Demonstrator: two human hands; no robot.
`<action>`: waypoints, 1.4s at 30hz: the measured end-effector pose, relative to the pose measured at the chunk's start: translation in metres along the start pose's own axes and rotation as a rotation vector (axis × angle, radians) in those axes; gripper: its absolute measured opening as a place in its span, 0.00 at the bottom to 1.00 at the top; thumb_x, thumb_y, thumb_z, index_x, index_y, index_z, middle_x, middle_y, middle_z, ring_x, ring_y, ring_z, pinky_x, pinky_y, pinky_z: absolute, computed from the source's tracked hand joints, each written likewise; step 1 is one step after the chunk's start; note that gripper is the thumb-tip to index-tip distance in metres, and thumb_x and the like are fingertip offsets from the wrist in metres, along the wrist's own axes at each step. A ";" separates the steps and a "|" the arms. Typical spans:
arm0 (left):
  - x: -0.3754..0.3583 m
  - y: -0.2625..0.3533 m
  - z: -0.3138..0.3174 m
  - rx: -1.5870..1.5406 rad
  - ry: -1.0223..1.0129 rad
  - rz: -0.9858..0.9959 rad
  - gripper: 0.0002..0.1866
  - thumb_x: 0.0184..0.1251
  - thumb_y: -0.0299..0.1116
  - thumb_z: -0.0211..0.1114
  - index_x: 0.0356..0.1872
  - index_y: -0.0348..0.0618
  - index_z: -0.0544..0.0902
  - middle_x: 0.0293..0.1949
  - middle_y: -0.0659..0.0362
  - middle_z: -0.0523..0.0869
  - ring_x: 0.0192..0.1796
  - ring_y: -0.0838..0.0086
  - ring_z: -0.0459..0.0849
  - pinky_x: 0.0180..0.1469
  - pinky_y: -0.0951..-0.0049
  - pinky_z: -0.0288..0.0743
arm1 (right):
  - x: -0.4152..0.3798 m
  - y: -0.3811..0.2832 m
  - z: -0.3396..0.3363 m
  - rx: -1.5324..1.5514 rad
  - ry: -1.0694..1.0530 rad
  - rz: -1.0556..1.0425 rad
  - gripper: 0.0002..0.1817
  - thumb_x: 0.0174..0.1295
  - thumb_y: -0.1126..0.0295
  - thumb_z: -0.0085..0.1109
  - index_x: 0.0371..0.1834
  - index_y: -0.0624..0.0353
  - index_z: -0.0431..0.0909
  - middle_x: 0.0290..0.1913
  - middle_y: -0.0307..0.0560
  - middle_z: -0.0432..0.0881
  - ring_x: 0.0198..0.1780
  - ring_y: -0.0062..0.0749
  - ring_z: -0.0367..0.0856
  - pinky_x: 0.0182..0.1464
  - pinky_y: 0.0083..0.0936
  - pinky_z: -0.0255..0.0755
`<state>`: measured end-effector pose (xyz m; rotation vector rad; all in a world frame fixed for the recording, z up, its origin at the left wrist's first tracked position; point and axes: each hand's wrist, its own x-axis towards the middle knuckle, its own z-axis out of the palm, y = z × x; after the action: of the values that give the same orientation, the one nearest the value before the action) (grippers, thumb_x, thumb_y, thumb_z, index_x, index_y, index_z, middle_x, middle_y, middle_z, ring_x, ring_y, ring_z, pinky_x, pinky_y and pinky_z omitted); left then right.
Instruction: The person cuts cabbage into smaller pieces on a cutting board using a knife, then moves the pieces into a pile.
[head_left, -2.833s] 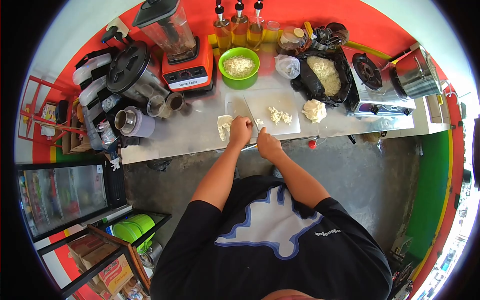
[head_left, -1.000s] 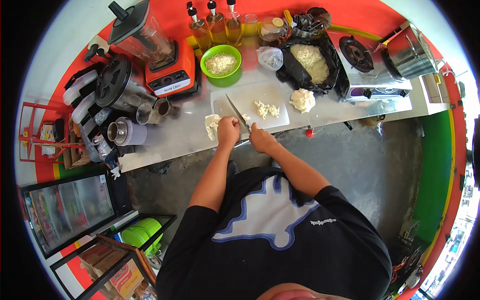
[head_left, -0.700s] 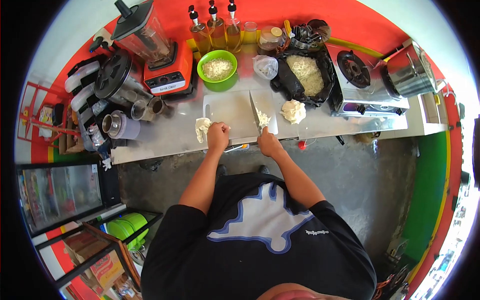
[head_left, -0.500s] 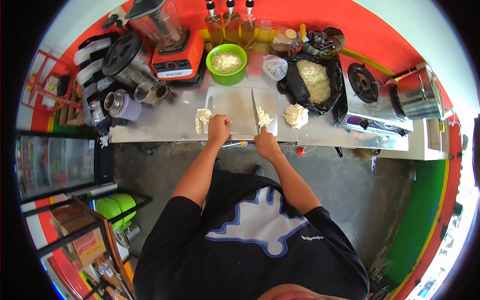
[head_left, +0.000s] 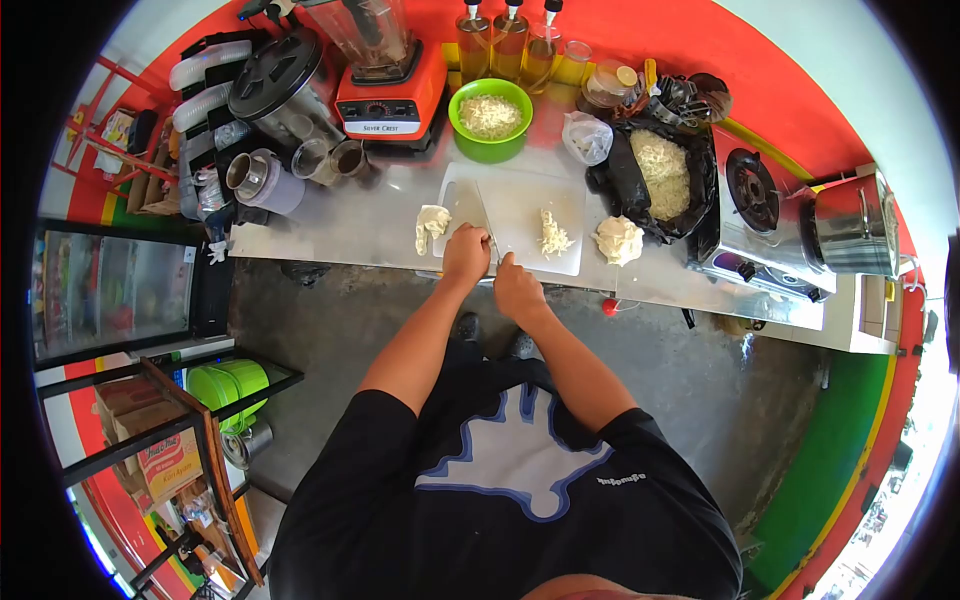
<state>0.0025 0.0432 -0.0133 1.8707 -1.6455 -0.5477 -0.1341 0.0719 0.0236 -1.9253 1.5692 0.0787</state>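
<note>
My right hand (head_left: pixel 520 287) grips the handle of a kitchen knife (head_left: pixel 486 208) at the front edge of a white cutting board (head_left: pixel 520 200). The long blade points away from me, tilted slightly left. Against its left side, near the handle, is my left hand (head_left: pixel 467 253), fingers curled closed; whatever they hold is hidden. A small heap of chopped pale food (head_left: pixel 555 236) lies on the board's right part. To the left, a limp whitish piece (head_left: pixel 432 225) overlaps the board's edge. A rounded cream-coloured lump (head_left: pixel 619 240) sits on the counter right of the board.
Behind the board stands a green bowl (head_left: pixel 491 145) of pale shreds. A black bag (head_left: pixel 622 190) holding more shreds lies before the gas stove (head_left: pixel 750 225). A red blender (head_left: pixel 390 100), pump bottles (head_left: pixel 508 45) and a metal-topped container (head_left: pixel 265 185) line the steel counter (head_left: pixel 340 235).
The knife has moved left, from beside the chopped heap to my left hand. My hands have come close together. The whole view has shifted, with the counter's things appearing farther right.
</note>
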 end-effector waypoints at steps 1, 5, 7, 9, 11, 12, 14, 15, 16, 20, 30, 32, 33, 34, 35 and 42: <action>0.001 -0.001 -0.001 -0.015 -0.021 -0.003 0.03 0.58 0.25 0.64 0.29 0.40 0.86 0.37 0.47 0.85 0.40 0.48 0.85 0.43 0.52 0.80 | -0.003 -0.003 0.000 0.014 0.002 0.032 0.13 0.73 0.67 0.48 0.50 0.67 0.64 0.42 0.75 0.84 0.46 0.70 0.85 0.50 0.57 0.79; 0.001 -0.010 -0.006 -0.092 -0.089 0.047 0.04 0.60 0.26 0.63 0.30 0.40 0.85 0.38 0.49 0.85 0.40 0.49 0.85 0.43 0.52 0.80 | 0.000 -0.011 0.003 -0.001 0.000 0.135 0.10 0.72 0.71 0.46 0.50 0.65 0.64 0.45 0.73 0.85 0.48 0.69 0.85 0.52 0.55 0.79; 0.000 -0.010 -0.011 -0.127 -0.088 0.102 0.03 0.59 0.25 0.64 0.32 0.39 0.85 0.36 0.49 0.84 0.39 0.49 0.84 0.41 0.54 0.79 | 0.006 -0.017 -0.001 -0.014 0.007 0.165 0.10 0.72 0.71 0.46 0.50 0.65 0.64 0.45 0.73 0.85 0.49 0.69 0.85 0.53 0.55 0.79; -0.001 -0.018 -0.015 -0.155 -0.076 0.143 0.04 0.58 0.24 0.65 0.33 0.39 0.85 0.35 0.50 0.82 0.38 0.50 0.84 0.40 0.56 0.78 | 0.014 -0.023 -0.004 -0.030 0.004 0.181 0.11 0.71 0.71 0.46 0.51 0.65 0.64 0.45 0.73 0.85 0.50 0.68 0.85 0.53 0.54 0.79; -0.005 -0.027 -0.016 -0.223 -0.096 0.295 0.05 0.64 0.27 0.61 0.36 0.40 0.84 0.38 0.53 0.84 0.43 0.53 0.84 0.45 0.56 0.79 | 0.011 -0.026 -0.005 -0.063 -0.006 0.165 0.11 0.71 0.71 0.47 0.51 0.66 0.63 0.45 0.74 0.85 0.52 0.67 0.84 0.55 0.53 0.79; -0.007 -0.029 -0.017 -0.229 -0.120 0.288 0.05 0.65 0.27 0.63 0.37 0.40 0.85 0.38 0.53 0.83 0.44 0.54 0.84 0.46 0.58 0.79 | 0.007 -0.027 -0.008 -0.071 -0.009 0.163 0.11 0.71 0.71 0.47 0.51 0.66 0.63 0.45 0.74 0.85 0.52 0.67 0.84 0.55 0.53 0.79; -0.006 -0.032 -0.019 -0.261 -0.094 0.327 0.05 0.65 0.27 0.64 0.38 0.40 0.85 0.38 0.53 0.83 0.44 0.54 0.84 0.46 0.58 0.79 | -0.001 -0.031 -0.014 -0.112 -0.044 0.163 0.12 0.70 0.71 0.47 0.52 0.66 0.63 0.45 0.74 0.85 0.52 0.66 0.85 0.55 0.52 0.79; -0.006 -0.033 -0.019 -0.291 -0.078 0.365 0.05 0.65 0.27 0.65 0.39 0.39 0.85 0.38 0.53 0.84 0.43 0.54 0.84 0.46 0.58 0.79 | -0.003 -0.032 -0.012 -0.117 -0.040 0.162 0.12 0.70 0.71 0.47 0.52 0.66 0.63 0.45 0.74 0.85 0.52 0.66 0.85 0.55 0.52 0.79; -0.006 -0.035 -0.018 -0.294 -0.075 0.365 0.05 0.65 0.27 0.65 0.39 0.39 0.85 0.38 0.53 0.84 0.43 0.54 0.84 0.46 0.58 0.79 | -0.006 -0.034 -0.009 -0.091 -0.035 0.195 0.13 0.70 0.72 0.48 0.52 0.66 0.62 0.45 0.74 0.84 0.52 0.66 0.85 0.55 0.52 0.79; -0.006 -0.039 -0.017 -0.433 -0.123 0.262 0.06 0.65 0.28 0.67 0.40 0.39 0.84 0.39 0.53 0.84 0.43 0.56 0.84 0.45 0.59 0.79 | 0.000 -0.033 0.004 -0.064 -0.016 0.231 0.14 0.69 0.72 0.49 0.53 0.67 0.62 0.46 0.74 0.84 0.52 0.65 0.86 0.54 0.51 0.80; 0.011 -0.045 -0.034 -0.206 -0.167 0.617 0.07 0.64 0.31 0.69 0.39 0.40 0.83 0.40 0.55 0.83 0.48 0.57 0.80 0.54 0.59 0.75 | -0.008 -0.031 0.009 -0.131 0.022 0.195 0.12 0.72 0.70 0.45 0.52 0.66 0.64 0.43 0.70 0.87 0.49 0.61 0.88 0.52 0.50 0.82; 0.013 -0.047 -0.028 -0.235 -0.137 0.602 0.08 0.65 0.31 0.69 0.39 0.39 0.84 0.41 0.55 0.82 0.48 0.57 0.80 0.54 0.59 0.75 | -0.008 -0.031 0.020 -0.112 0.043 0.224 0.12 0.72 0.70 0.45 0.52 0.66 0.64 0.44 0.70 0.87 0.49 0.61 0.88 0.51 0.49 0.82; 0.011 -0.048 -0.028 -0.261 -0.113 0.584 0.08 0.65 0.32 0.69 0.40 0.39 0.84 0.41 0.54 0.82 0.48 0.57 0.80 0.54 0.58 0.75 | -0.008 -0.031 0.019 -0.110 0.041 0.225 0.12 0.72 0.70 0.45 0.52 0.66 0.64 0.44 0.70 0.87 0.49 0.61 0.88 0.51 0.49 0.82; 0.010 -0.049 -0.029 -0.258 -0.116 0.585 0.08 0.65 0.32 0.69 0.40 0.39 0.84 0.41 0.54 0.82 0.48 0.57 0.80 0.54 0.58 0.75 | -0.005 -0.032 0.017 -0.124 0.040 0.215 0.12 0.72 0.69 0.46 0.52 0.66 0.64 0.43 0.69 0.87 0.49 0.60 0.88 0.50 0.49 0.83; 0.011 -0.050 -0.031 -0.279 -0.133 0.585 0.08 0.65 0.31 0.69 0.40 0.38 0.84 0.42 0.54 0.81 0.48 0.57 0.80 0.53 0.59 0.75 | -0.002 -0.033 0.014 -0.137 0.042 0.202 0.13 0.72 0.69 0.46 0.52 0.66 0.64 0.43 0.69 0.87 0.48 0.60 0.89 0.49 0.49 0.83; 0.008 -0.049 -0.034 -0.292 -0.137 0.597 0.06 0.67 0.27 0.66 0.41 0.37 0.84 0.41 0.53 0.81 0.49 0.57 0.79 0.52 0.60 0.76 | -0.011 -0.034 0.011 -0.207 0.057 0.147 0.11 0.73 0.69 0.44 0.51 0.65 0.64 0.40 0.67 0.87 0.45 0.60 0.89 0.47 0.49 0.84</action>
<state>0.0621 0.0435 -0.0195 1.0794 -1.9730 -0.6192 -0.1033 0.0897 0.0342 -1.9794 1.7996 0.2597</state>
